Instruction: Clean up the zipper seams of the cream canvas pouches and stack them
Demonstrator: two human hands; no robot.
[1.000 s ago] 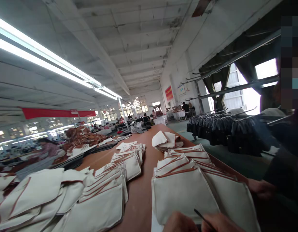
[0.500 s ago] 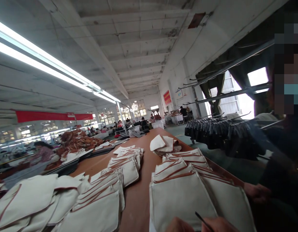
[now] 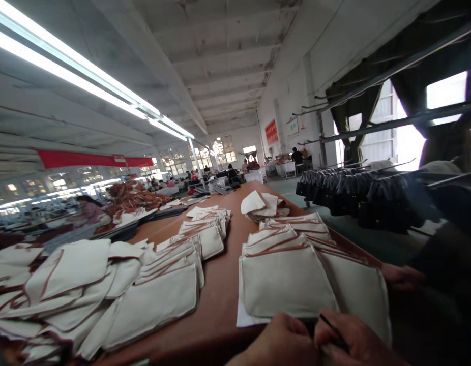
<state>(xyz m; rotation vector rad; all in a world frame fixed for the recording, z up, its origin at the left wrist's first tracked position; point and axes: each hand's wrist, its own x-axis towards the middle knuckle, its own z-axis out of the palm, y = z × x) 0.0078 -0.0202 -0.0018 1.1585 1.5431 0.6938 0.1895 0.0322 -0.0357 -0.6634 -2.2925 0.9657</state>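
Observation:
At the bottom of the view, my left hand (image 3: pixel 283 338) is closed in a pinch, its fingertips turned toward the other hand. Whatever lies between those fingers is hidden. My right hand (image 3: pixel 353 338) is closed around a thin dark tool (image 3: pixel 332 325), a slim rod whose exact kind I cannot make out. Both hands are close together at the near edge of a stack of cream fabric pieces with brown edging (image 3: pixel 289 284). A white sheet (image 3: pixel 246 315) sticks out from under this stack.
Overlapping rows of similar cream pieces (image 3: pixel 163 300) lie on the left of the brown table (image 3: pixel 220 300), with a loose heap (image 3: pixel 75 269) beyond. Another person's hand (image 3: pixel 403 277) rests at the right edge. Dark bags (image 3: pixel 357 203) hang from a rack there.
The view has tipped downward and shifted left, so more of both hands shows. My hands stay together, with the thin dark tool still in the right one.

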